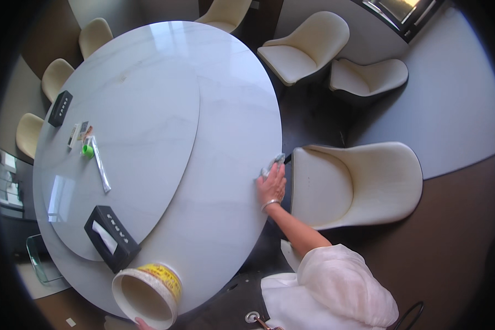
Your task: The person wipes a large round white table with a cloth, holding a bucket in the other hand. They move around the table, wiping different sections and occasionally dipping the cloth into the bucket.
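My right hand [272, 185], with a bangle at the wrist, presses a crumpled cloth [273, 163] on the right edge of the round marble-look table [231, 123]. At the bottom of the view, the fingers of my left hand [143, 324] touch the rim of a white plastic bucket [148, 297] with a yellow label; most of that hand is hidden or out of the picture. The bucket is tilted, its mouth towards me, at the table's near edge. Beside it, a black tissue box [112, 239] has a white tissue showing.
The raised round turntable [148, 136] holds a green cup [88, 151], a long clear-wrapped item [100, 169], small packets and another black box [60, 109]. Cream chairs surround the table; one chair [354, 185] stands right beside my right hand. A glass container [43, 260] is at lower left.
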Motion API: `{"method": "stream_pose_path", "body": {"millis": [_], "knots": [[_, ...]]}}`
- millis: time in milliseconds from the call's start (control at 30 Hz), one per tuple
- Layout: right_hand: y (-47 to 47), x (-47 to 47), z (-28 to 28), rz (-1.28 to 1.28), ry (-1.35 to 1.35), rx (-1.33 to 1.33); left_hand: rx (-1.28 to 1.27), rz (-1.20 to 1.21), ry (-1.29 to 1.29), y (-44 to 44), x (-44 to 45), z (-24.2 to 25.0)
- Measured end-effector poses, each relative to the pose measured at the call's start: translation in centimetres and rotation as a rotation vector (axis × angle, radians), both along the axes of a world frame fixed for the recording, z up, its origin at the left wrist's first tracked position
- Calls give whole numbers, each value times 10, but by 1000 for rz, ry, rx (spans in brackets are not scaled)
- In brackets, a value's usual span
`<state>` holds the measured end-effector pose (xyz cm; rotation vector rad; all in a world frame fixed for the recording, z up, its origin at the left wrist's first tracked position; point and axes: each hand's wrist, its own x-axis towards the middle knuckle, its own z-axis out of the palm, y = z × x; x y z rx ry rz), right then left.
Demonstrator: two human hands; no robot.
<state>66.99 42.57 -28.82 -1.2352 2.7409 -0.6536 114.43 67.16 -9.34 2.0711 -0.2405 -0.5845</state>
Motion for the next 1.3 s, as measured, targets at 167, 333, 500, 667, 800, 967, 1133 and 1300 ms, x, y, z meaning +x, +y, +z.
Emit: {"method": "stream_pose_path", "body": {"millis": [167,333,500,667,800,967,1133,1300], "knots": [[125,94,9,117,-35,-46,-105,-15,127,18,31,-28],[219,142,59,372,-249,195,-323,-227,300,26,54,-39],[194,107,139,677,-403,678,-397,-244,417,26,58,-47],[117,172,221,844,-1480,137,-346,-286,33,25,52,-44],[84,277,240,1304,-1452,230,-374,-271,-391,20,37,-8],[99,383,229,1890,-275,412,-673,-285,-140,8,19,18],[114,420,190,2132,405,447,-736,-298,68,-5,12,1],[118,441,139,2092,173,533,-680,-297,132,-16,11,-31]]}}
